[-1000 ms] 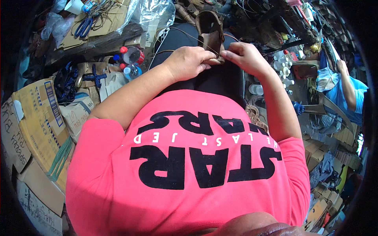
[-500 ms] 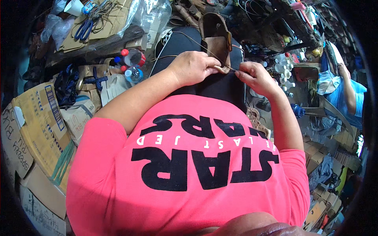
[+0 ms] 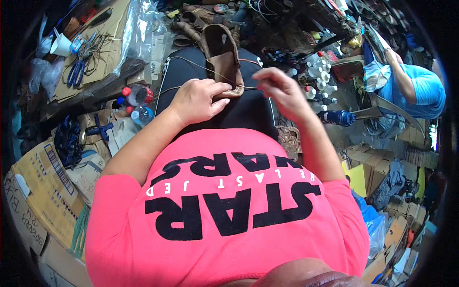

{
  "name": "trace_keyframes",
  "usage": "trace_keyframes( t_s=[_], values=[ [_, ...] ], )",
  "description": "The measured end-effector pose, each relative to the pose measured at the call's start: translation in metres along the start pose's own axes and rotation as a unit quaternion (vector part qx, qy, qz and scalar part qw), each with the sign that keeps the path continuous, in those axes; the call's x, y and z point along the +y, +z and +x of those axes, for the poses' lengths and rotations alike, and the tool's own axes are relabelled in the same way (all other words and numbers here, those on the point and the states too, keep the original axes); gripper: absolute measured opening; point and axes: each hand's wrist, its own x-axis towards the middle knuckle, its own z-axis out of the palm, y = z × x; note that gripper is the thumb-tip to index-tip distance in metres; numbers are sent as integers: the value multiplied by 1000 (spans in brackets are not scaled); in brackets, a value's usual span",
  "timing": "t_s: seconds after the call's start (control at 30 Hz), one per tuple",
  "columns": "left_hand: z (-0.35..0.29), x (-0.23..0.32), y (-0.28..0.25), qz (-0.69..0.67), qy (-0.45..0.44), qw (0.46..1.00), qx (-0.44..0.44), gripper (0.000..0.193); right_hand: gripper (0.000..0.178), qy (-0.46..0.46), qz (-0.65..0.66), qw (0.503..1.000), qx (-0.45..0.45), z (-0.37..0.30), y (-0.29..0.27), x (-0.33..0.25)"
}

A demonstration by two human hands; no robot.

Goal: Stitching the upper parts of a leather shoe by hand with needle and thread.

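A brown leather shoe (image 3: 223,60) lies across my dark-trousered lap, its open side up and one end toward me. My left hand (image 3: 198,99) is closed on the shoe's near edge, thumb below and fingers above. A thin tan thread (image 3: 250,87) runs straight from that edge to my right hand (image 3: 283,93), whose curled fingers, partly blurred, seem to pinch it. Another length of thread (image 3: 193,63) trails over my left thigh and up to the shoe. Whether a needle or awl is in my right fingers cannot be made out.
Capped plastic bottles (image 3: 138,94) stand at the left, with more bottles (image 3: 319,71) at the right. Blue-handled scissors (image 3: 75,71) lie on cardboard at the far left. Cardboard boxes (image 3: 40,182) fill the lower left. At the right sits another person in a blue shirt (image 3: 425,91).
The view has shifted, so the shoe and my lap appear further left. My right hand has loosened from its tight pinch near the shoe edge and is moving, blurred. My left hand keeps hold.
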Motion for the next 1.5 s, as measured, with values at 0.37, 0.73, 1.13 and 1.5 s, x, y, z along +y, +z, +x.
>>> trace_keyframes(
  t_s=[0.37,0.73,1.13,1.5],
  values=[
    [0,0,-2,14,-9,1000,-18,22,12,-125,-208,968,59,23,45,31],
    [2,-1,-1,22,3,1000,-13,21,12,-127,-162,974,92,19,44,34],
    [1,-1,-12,-99,50,989,98,22,14,-107,-86,987,87,8,40,31],
    [29,3,-75,-1,50,989,138,62,13,-90,-212,959,164,-3,-26,17]
  ],
)
